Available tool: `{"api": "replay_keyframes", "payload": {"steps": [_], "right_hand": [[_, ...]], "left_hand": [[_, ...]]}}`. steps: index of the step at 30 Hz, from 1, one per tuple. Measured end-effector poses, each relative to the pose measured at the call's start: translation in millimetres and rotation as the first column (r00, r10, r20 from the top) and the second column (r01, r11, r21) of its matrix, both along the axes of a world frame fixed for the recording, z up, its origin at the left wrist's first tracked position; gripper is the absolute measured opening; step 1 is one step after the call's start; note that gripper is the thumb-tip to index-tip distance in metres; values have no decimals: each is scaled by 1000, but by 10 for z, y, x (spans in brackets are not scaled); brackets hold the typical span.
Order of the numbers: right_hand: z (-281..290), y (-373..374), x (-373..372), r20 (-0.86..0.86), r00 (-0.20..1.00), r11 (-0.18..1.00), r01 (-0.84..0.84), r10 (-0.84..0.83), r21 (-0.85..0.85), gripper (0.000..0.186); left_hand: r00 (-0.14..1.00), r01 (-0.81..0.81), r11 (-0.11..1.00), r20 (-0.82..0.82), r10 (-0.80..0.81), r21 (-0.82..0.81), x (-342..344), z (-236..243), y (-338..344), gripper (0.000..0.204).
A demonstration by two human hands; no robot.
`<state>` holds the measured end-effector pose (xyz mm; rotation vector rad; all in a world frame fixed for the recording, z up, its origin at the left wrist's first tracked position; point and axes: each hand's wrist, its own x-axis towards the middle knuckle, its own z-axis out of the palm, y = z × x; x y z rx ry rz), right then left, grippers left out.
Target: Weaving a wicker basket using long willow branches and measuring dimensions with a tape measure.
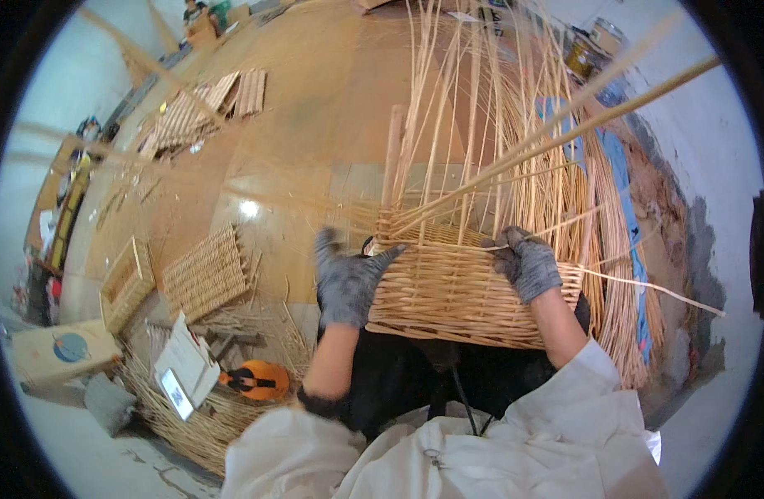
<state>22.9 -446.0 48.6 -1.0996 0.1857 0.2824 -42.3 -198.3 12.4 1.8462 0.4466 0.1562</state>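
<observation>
A person in grey work gloves and a pale jacket works on a half-woven wicker basket (457, 291) held on the lap, its woven wall facing the camera and its unwoven upright stakes (473, 125) fanning away toward the top of the view. The left hand (346, 283) lies against the basket's left end, fingers (382, 256) stretched out flat and released, the forefinger reaching onto the top row of weave. The right hand (527, 264) sits on the rim at the right, its fingers (508, 249) clenched on a thin weaving rod (648, 285) that trails out to the right, clear of the basket. Several long rods (581, 125) cross the stakes on a slant toward the upper right. On the floor (315, 125) to the left lie a flat woven panel (205, 274), a small wicker frame (126, 283) beside it, and further off a row of woven mats (200, 108). Near the left knee, an orange tape measure (257, 378) rests beside a phone (176, 393) on a coil of loose willow (199, 424). A blue sheet (619, 166) shows behind the stakes along the wall at right.
</observation>
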Motion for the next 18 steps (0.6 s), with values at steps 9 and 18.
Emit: {"api": "replay_keyframes", "payload": {"steps": [9,18], "right_hand": [[-475,-137,112,145,987,890,4,69,-457,10],[-635,-573,1582,492,610,23,614,621,-789,43]], "left_hand": [[787,108,594,297,-541,797,-230,649,-886,65],[897,393,356,-268,-353,848,259,452,-1469,73]]}}
